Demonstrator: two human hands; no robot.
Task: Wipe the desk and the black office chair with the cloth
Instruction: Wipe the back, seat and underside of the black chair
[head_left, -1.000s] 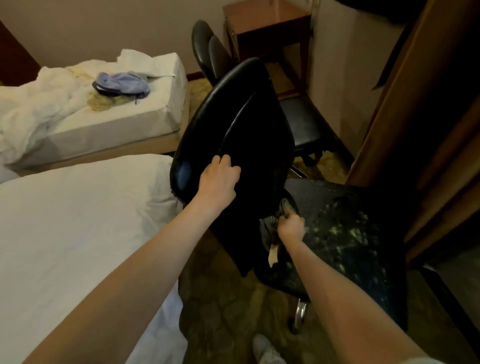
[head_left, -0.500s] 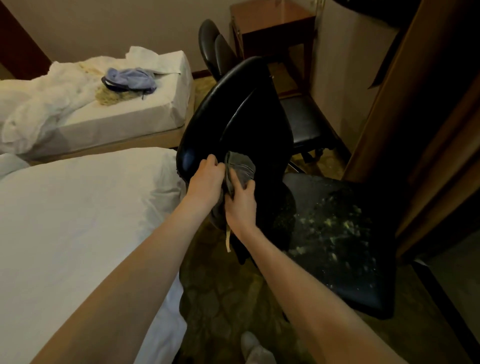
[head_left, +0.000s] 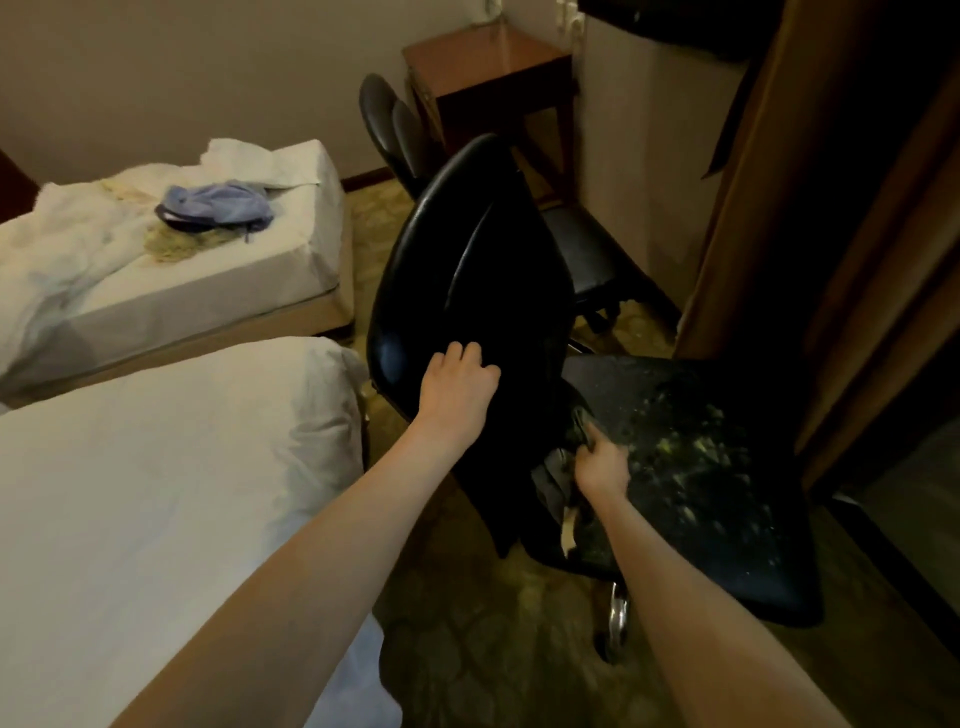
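Note:
The black office chair (head_left: 467, 270) stands in front of me with its glossy backrest turned toward the beds. My left hand (head_left: 457, 387) grips the backrest's near edge, fingers curled over it. My right hand (head_left: 602, 465) holds a dark grey cloth (head_left: 553, 475) low down where the backrest meets the seat. The seat (head_left: 701, 467) is black and flecked with yellowish worn spots. Part of the cloth is hidden behind my hand.
A white bed (head_left: 130, 493) lies close on the left, a second bed (head_left: 182, 270) with a blue bag (head_left: 215, 205) behind it. Another black chair (head_left: 587, 249) and a wooden side table (head_left: 488, 67) stand at the back. Brown curtains (head_left: 831, 234) hang on the right.
My right hand has carried the cloth down from the backrest's edge beside my left hand to the base of the backrest by the seat. The left hand keeps its grip.

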